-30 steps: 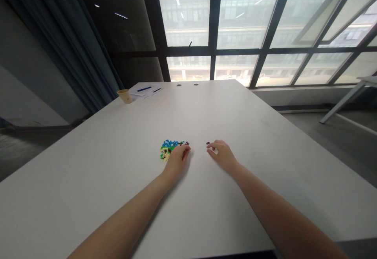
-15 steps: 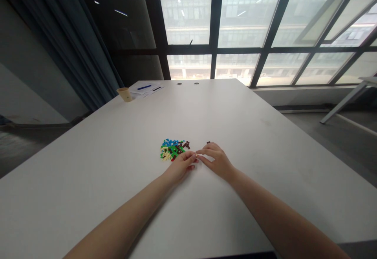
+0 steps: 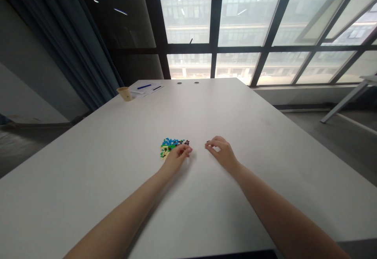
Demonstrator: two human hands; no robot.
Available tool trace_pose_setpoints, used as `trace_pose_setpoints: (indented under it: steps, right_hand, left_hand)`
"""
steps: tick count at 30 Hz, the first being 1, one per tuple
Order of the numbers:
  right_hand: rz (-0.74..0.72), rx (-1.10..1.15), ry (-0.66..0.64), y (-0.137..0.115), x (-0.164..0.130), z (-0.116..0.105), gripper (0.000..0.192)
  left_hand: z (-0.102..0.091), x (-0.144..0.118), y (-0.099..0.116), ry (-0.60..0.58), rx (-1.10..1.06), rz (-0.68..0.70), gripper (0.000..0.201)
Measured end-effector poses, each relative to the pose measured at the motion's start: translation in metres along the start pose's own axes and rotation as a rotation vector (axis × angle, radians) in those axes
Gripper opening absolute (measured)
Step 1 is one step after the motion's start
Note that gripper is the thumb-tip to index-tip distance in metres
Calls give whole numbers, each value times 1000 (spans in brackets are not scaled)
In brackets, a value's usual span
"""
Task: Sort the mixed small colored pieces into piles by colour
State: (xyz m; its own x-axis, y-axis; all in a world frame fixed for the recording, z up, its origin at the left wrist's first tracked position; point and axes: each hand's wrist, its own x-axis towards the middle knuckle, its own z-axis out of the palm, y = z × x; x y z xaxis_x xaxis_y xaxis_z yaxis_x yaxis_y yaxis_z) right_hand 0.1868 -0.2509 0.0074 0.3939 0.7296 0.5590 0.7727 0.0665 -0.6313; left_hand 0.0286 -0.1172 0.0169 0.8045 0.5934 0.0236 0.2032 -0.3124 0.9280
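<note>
Our hands have parted, left hand [image 3: 175,157] over the multicoloured heap of tiny plastic-looking pieces [image 3: 170,142], right hand [image 3: 223,151] by one small dark piece [image 3: 208,141], each grip nearly closed, contents unclear; we seem to be handling single pieces, which calls for a fine pinch.

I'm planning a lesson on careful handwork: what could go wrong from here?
The left hand partly covers the pile of small coloured pieces, so it might scatter some. A dark piece shows just beyond the right hand and could get nudged. The cup, near the table's left edge, might fall if bumped.
</note>
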Motion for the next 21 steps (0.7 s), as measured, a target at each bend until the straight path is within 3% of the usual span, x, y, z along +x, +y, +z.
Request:
trace_pose_setpoints:
  steps: [3, 6, 11, 18, 21]
  right_hand:
    - [194, -185, 40, 25, 1, -6, 12]
    - [333, -310, -8, 39, 0, -5, 12]
    - [409, -385, -64, 38, 1, -3, 12]
    - [549, -552, 16, 58, 4, -46, 15]
    - [595, -537, -2, 67, 3, -54, 17]
  left_hand:
    - [-20, 5, -2, 136, 359, 134, 22]
    - [-29, 5, -4, 133, 566, 170, 15]
    - [-22, -2, -3, 36, 662, 151, 12]
    - [-24, -1, -9, -8, 688, 164, 12]
    - [-25, 2, -11, -11, 689, 185, 17]
